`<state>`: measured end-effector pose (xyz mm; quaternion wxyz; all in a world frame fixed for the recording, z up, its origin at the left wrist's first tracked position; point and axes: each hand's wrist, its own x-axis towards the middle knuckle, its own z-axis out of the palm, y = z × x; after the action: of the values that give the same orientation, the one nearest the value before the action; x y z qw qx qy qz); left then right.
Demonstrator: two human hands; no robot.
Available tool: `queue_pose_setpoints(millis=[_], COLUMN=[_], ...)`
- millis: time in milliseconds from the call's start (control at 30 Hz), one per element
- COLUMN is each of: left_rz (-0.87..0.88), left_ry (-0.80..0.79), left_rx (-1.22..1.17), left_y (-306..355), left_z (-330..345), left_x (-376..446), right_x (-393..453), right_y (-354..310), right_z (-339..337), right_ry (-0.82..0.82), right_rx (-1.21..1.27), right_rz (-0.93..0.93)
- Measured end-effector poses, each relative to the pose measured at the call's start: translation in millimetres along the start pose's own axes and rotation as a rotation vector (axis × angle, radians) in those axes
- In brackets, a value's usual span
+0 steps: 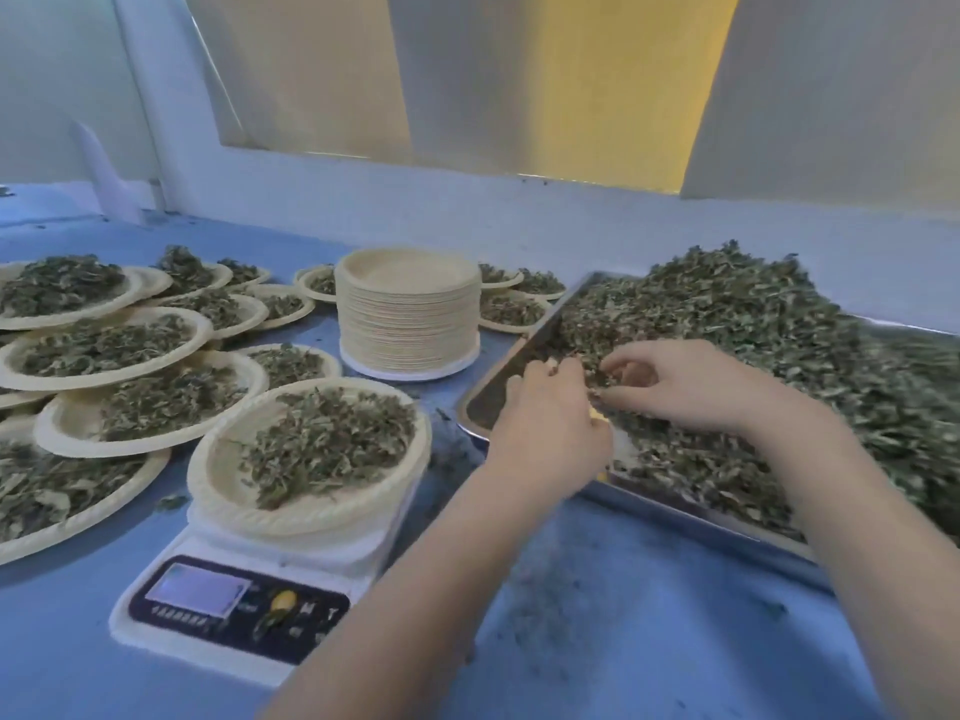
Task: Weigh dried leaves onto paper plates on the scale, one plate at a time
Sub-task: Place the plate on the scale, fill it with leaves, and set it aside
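A white digital scale (236, 608) stands at the front left with a paper plate (228, 475) on its platform. That plate holds a mound of dried leaves (332, 439). To the right lies a metal tray (675, 517) heaped with dried leaves (779, 345). Both hands are over the tray's near left corner. My left hand (545, 423) reaches in with curled fingers among the leaves. My right hand (680, 381) pinches leaves between thumb and fingers just right of it.
Several filled paper plates (104, 350) overlap on the blue table at the left and behind. A tall stack of empty plates (408, 314) stands at the centre back. Leaf crumbs litter the blue table surface (597, 615) in front of the tray. A wall runs behind.
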<state>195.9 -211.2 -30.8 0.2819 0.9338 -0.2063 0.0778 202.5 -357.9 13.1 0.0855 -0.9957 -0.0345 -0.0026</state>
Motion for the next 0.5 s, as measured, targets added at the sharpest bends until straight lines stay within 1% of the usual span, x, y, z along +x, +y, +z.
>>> queue_pose_setpoints(millis=[100, 167, 200, 233, 300, 400, 467, 500], left_rz=[-0.057, -0.078, -0.079, -0.072, -0.044, -0.015, -0.057, -0.096], left_ry=[-0.204, -0.258, -0.275, -0.297, -0.352, -0.388, -0.376, -0.359], left_rx=[0.051, 0.094, 0.112, 0.128, 0.172, 0.194, 0.186, 0.202], left_y=[18.1, 24.2, 27.2, 30.5, 38.3, 45.0, 43.2, 40.3], left_z=[22.3, 30.3, 31.6, 32.1, 32.3, 33.6, 33.8, 33.7], left_x=[10.1, 16.0, 18.3, 20.2, 22.9, 27.1, 28.1, 28.6], right_x=[-10.7, -13.6, -13.1, -11.2, -4.9, 2.0, 3.8, 3.8], right_y=[32.2, 42.8, 45.2, 46.5, 45.3, 40.5, 44.1, 47.0], right_z=[5.1, 12.4, 16.7, 22.5, 33.1, 39.3, 37.7, 35.1], right_ry=[-0.192, -0.308, -0.336, -0.337, -0.285, -0.255, -0.243, -0.232], right_rx=[-0.132, -0.120, -0.104, -0.106, -0.134, -0.060, -0.027, -0.023], right_rz=[0.082, 0.086, 0.084, 0.072, 0.018, -0.064, -0.071, -0.043])
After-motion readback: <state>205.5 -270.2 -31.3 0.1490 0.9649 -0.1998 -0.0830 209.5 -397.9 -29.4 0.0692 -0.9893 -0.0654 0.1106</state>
